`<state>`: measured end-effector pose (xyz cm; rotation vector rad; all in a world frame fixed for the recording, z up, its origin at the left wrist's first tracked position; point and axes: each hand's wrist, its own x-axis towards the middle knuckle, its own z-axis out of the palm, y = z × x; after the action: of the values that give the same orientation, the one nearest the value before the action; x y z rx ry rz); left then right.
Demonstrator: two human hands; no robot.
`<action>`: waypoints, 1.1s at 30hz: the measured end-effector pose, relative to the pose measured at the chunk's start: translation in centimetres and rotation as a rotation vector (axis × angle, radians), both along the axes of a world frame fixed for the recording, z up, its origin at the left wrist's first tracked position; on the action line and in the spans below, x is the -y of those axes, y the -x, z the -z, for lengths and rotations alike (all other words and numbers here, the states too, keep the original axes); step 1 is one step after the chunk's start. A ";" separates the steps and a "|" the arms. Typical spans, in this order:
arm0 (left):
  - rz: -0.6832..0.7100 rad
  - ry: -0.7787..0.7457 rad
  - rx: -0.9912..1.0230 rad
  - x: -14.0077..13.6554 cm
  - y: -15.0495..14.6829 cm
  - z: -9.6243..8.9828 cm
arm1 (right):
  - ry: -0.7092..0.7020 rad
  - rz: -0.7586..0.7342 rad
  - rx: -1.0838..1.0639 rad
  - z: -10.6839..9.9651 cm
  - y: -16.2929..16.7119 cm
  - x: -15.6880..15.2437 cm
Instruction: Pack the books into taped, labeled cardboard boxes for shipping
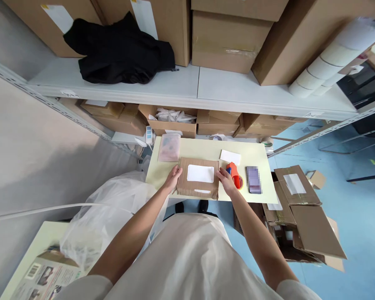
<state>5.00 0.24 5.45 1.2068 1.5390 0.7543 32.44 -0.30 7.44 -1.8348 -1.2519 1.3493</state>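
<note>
A flat cardboard parcel (199,187) lies at the front edge of the pale yellow table (203,149). A white label (201,173) covers the middle of its top, with a smaller white strip below it. My left hand (173,178) grips the parcel's left side, thumb on top. On the opposite side my right hand (225,180) is closed on the right edge. Just beyond the right hand rests a red-orange tape dispenser (233,171) with a blue part. A white slip of paper (230,157) lies behind the dispenser. Fingers under the parcel are hidden.
A phone (253,180) lies at the table's right. A translucent pink pouch (169,147) is at its back left. Behind stands a shelf (181,89) with cartons and black cloth (121,50). Open cartons (312,225) stand on the floor at right; plastic sheeting (103,216) is at left.
</note>
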 end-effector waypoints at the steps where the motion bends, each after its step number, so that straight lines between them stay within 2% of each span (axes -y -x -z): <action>1: -0.024 0.049 0.058 0.0 0.0 0.3 | 0.000 0.001 -0.007 0.4 0.0 0.1; 3: -0.069 0.123 0.176 0.1 0.2 0.8 | -0.005 -0.025 -0.049 1.2 -0.1 0.4; 6: -0.016 0.095 0.142 1.0 0.9 1.5 | -0.015 -0.035 -0.108 2.1 -0.7 1.4; 9: 0.172 0.034 -0.033 2.5 2.2 1.7 | -0.045 -0.019 -0.082 2.9 -1.5 3.4; 12: 0.401 -0.023 -0.241 4.0 3.2 1.3 | -0.084 -0.076 0.004 3.8 -2.2 6.1; 15: 0.483 -0.031 -0.404 4.7 3.2 0.6 | -0.082 -0.156 0.127 4.5 -2.0 8.2; 19: 0.490 -0.052 -0.586 4.6 2.4 -0.3 | -0.107 -0.204 0.174 4.2 -1.0 8.9; 24: 0.428 -0.121 -0.685 3.3 1.9 -1.8 | -0.187 -0.170 0.233 1.0 -1.1 7.1; 29: 0.262 -0.201 -0.497 0.1 2.0 -4.6 | -0.301 -0.083 0.304 -2.6 -2.3 3.2; 33: 0.103 -0.158 -0.472 -2.3 1.9 -5.3 | -0.314 0.038 0.422 -3.1 -2.5 0.4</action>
<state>3.12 2.51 10.75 1.6548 1.8009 0.5533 34.95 -0.74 10.58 -1.9554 -1.5271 0.7092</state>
